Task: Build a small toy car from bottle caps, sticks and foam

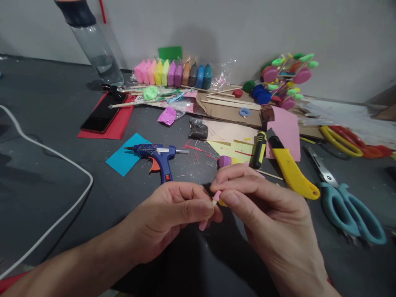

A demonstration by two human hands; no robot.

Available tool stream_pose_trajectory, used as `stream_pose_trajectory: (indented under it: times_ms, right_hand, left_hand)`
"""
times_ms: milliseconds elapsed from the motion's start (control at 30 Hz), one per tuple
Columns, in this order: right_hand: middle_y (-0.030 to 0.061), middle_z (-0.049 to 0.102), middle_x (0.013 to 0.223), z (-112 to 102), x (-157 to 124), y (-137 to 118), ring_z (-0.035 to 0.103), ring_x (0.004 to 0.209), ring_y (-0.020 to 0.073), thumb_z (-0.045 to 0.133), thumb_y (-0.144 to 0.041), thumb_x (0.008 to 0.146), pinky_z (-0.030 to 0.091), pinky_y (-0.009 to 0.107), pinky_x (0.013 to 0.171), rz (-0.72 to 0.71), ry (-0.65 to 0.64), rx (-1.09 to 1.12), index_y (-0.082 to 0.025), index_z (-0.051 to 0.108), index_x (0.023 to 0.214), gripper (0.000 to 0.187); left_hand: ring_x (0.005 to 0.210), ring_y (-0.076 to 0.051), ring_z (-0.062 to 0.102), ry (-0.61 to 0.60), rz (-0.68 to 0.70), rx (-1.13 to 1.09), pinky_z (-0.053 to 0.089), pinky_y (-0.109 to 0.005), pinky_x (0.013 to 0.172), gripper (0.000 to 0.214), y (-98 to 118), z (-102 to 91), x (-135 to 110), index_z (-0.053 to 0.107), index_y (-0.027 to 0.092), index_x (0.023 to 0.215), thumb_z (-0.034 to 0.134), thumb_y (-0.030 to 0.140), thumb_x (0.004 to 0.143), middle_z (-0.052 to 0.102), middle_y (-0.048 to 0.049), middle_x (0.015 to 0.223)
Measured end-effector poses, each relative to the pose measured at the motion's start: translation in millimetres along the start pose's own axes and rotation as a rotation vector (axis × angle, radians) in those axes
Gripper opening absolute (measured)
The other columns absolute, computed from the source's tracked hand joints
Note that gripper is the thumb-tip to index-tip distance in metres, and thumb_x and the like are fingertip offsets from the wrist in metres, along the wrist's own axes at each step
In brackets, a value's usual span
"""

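Note:
My left hand (173, 214) and my right hand (262, 210) meet low in the middle of the head view. Both pinch a small stick with a pink clay piece (217, 196) between thumb and fingers. A second pink bit (203, 225) shows under my left fingers. Just beyond my right hand lies a purple and yellow clay piece (225, 161). A blue glue gun (157, 156) lies on the dark table (46, 123), just beyond my left hand.
A yellow utility knife (292, 173), a black and yellow tool (259, 149) and teal scissors (346, 202) lie to the right. Clay packets (173, 73), wooden sticks, cardboard and a clay model (284, 78) sit at the back. A phone (103, 113), bottle (95, 49) and white cable (62, 161) are at left.

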State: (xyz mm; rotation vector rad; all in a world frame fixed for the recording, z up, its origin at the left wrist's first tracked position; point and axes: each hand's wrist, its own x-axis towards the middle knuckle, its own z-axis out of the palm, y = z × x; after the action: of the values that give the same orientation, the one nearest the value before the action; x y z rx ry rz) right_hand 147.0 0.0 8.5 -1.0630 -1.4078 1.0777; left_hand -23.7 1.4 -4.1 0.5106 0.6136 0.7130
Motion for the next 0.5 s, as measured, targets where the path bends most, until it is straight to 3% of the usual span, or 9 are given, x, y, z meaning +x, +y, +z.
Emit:
stream_pose_trajectory:
  times_ms: [167, 333, 500]
  right_hand:
    - [-0.0021, 0.074, 0.082, -0.6, 2.3, 1.1, 0.067, 0.082, 0.0125, 0.078, -0.020, 0.086, 0.056, 0.023, 0.075, 0.016, -0.014, 0.030, -0.029, 0.080, 0.079, 0.011]
    - [0.0004, 0.073, 0.082, -1.7, 1.6, 5.5, 0.068, 0.081, 0.0146, 0.076, -0.022, 0.087, 0.058, 0.026, 0.073, 0.055, 0.029, 0.126, -0.028, 0.080, 0.081, 0.009]
    - [-0.0002, 0.073, 0.081, -1.0, 1.5, 6.5, 0.068, 0.082, 0.0149, 0.077, -0.022, 0.086, 0.057, 0.027, 0.076, 0.043, 0.017, 0.107, -0.028, 0.081, 0.082, 0.009]
  left_hand:
    - [0.069, -0.011, 0.051, -0.012, -0.003, 0.004, 0.038, -0.023, 0.072, 0.024, -0.4, -1.5, -1.6, 0.072, 0.016, 0.064, 0.080, 0.031, 0.082, 0.064, 0.0005, 0.067]
    - [0.073, -0.013, 0.054, 0.004, 0.012, 0.037, 0.040, -0.024, 0.074, 0.018, 1.0, -1.9, -0.4, 0.077, 0.016, 0.078, 0.077, 0.034, 0.082, 0.065, -0.0004, 0.073]
    - [0.071, -0.013, 0.053, 0.046, 0.018, 0.053, 0.039, -0.025, 0.073, 0.017, 2.1, -0.3, 1.0, 0.074, 0.017, 0.071, 0.080, 0.031, 0.079, 0.065, -0.0001, 0.071]
